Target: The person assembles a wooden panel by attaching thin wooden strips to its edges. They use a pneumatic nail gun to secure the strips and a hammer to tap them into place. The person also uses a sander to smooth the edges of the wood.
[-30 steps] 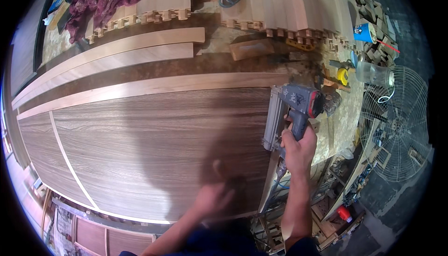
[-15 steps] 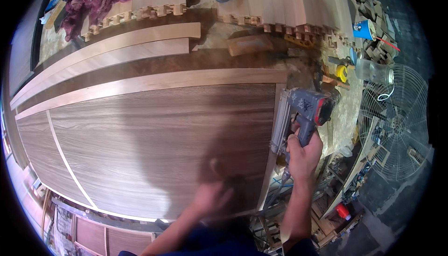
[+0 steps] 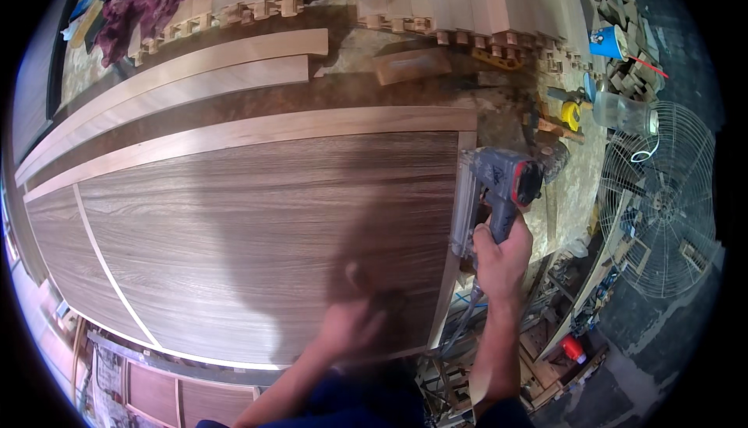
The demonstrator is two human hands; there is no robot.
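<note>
My right hand (image 3: 505, 260) is wrapped round the grip of a grey nail gun (image 3: 508, 175) with a red-trimmed end. The gun's long metal magazine lies along the right end of a framed panel (image 3: 273, 210), over the light wood edge strip. Its nose is near the far right corner of the frame, and an air hose hangs from the handle. My left hand (image 3: 354, 323) rests low over the wood-grain panel near its front edge, thumb stretched out and apart from the fingers. Shadow partly covers those fingers, and I see nothing held in them.
Two loose wood strips (image 3: 195, 81) lie beyond the panel. Farther back are stacks of notched boards (image 3: 467, 3) and a purple cloth (image 3: 152, 7). To the right are a yellow tape roll (image 3: 571, 116), a blue cup (image 3: 608, 42), a clear jar (image 3: 623, 114) and a wire-caged fan (image 3: 662, 202).
The nail gun and my right hand have shifted slightly left. The whole view has moved a little. My left hand stays at nearly the same spot on the panel.
</note>
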